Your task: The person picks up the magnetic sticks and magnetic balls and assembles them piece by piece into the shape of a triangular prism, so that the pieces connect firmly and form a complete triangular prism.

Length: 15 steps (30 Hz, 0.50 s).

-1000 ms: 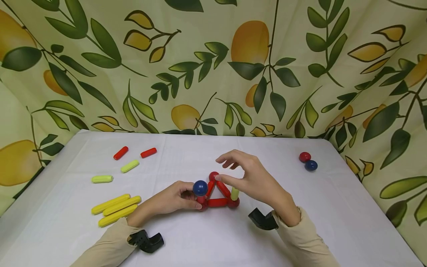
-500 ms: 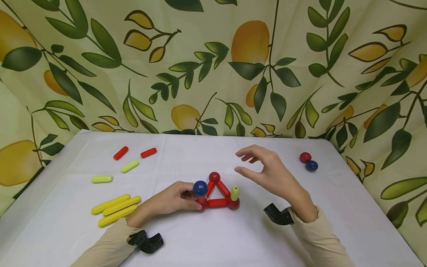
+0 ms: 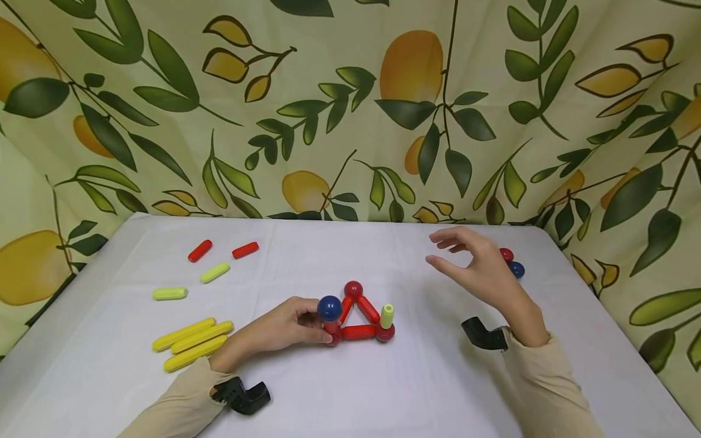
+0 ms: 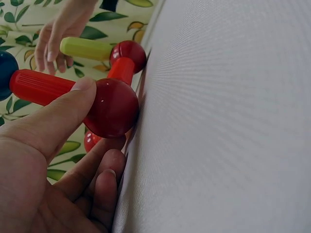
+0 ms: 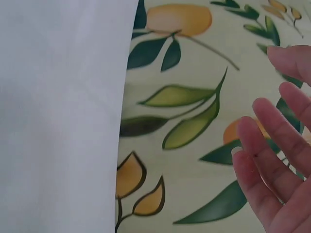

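Note:
A triangle of red rods (image 3: 358, 332) and red balls lies on the white table. My left hand (image 3: 285, 325) holds its left corner, thumb and fingers on the red ball (image 4: 114, 107) there. From that corner rises an upright red rod (image 4: 41, 86) topped by a blue ball (image 3: 330, 308). A short light-green rod (image 3: 387, 316) stands on the right corner ball (image 3: 385, 333), its top end bare. The third red ball (image 3: 353, 289) forms the far corner. My right hand (image 3: 479, 267) hovers with nothing in it, fingers loosely bent and apart, left of a loose ball pair.
A loose red ball (image 3: 506, 254) and blue ball (image 3: 516, 269) sit at the far right, partly behind the right hand. On the left lie two red rods (image 3: 199, 250), two light-green rods (image 3: 170, 294) and three long yellow rods (image 3: 195, 354). A patterned curtain (image 3: 328, 121) hangs behind the table.
My right hand has moved away from the far corner of the triangle, rightward toward the loose balls. My left hand keeps its hold on the left corner.

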Each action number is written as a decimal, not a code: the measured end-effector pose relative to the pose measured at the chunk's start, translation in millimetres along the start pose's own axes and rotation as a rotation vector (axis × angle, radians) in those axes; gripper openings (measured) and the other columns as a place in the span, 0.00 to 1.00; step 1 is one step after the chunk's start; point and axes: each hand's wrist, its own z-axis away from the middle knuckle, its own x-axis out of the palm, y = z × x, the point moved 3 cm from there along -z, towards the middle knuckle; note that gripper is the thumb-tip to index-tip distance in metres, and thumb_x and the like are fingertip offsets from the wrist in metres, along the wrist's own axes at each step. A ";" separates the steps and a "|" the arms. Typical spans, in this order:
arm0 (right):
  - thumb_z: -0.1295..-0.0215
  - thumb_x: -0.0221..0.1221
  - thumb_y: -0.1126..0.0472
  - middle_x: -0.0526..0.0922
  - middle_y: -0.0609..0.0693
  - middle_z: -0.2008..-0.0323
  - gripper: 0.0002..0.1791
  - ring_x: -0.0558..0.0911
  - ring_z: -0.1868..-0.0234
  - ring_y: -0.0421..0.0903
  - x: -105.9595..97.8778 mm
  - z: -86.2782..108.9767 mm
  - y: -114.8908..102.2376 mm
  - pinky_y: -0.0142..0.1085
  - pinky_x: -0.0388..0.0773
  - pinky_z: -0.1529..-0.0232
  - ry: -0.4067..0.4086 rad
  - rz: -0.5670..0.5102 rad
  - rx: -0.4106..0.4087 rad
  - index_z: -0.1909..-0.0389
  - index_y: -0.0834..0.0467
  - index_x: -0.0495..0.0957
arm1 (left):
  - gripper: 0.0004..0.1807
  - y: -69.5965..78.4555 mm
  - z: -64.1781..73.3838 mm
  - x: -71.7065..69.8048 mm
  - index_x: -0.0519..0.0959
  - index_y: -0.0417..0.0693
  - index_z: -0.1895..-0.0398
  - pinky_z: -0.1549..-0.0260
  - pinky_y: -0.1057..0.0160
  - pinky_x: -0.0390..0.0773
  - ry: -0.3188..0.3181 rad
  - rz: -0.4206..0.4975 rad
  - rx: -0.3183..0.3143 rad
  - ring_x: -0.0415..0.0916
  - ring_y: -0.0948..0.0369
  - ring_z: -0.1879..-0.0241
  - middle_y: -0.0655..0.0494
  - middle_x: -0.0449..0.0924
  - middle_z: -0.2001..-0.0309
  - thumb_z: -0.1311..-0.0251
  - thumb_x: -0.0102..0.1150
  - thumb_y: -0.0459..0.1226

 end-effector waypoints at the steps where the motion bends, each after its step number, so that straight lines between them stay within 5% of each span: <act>1: 0.44 0.71 0.64 0.86 0.54 0.56 0.18 0.83 0.56 0.48 -1.6 0.3 3.1 0.19 0.73 0.53 0.010 0.002 0.002 0.52 0.61 0.81 | 0.11 0.0 0.3 -0.4 0.83 0.50 0.56 0.66 0.69 0.72 0.002 0.001 0.001 0.72 0.63 0.67 0.57 0.76 0.70 0.42 0.69 0.38; 8: 0.46 0.71 0.69 0.86 0.56 0.58 0.19 0.80 0.58 0.34 -10.8 5.3 28.7 0.16 0.70 0.54 0.093 0.018 -0.003 0.52 0.62 0.81 | 0.11 -0.7 1.0 -0.9 0.83 0.50 0.56 0.66 0.69 0.72 0.002 0.005 0.018 0.72 0.63 0.67 0.55 0.77 0.70 0.42 0.69 0.38; 15: 0.43 0.70 0.66 0.86 0.58 0.58 0.17 0.73 0.59 0.20 -17.1 10.0 51.0 0.14 0.68 0.58 0.087 0.070 0.074 0.52 0.62 0.81 | 0.11 -2.5 0.5 -1.0 0.83 0.50 0.58 0.67 0.69 0.72 0.001 0.005 0.042 0.72 0.64 0.68 0.55 0.77 0.71 0.43 0.70 0.39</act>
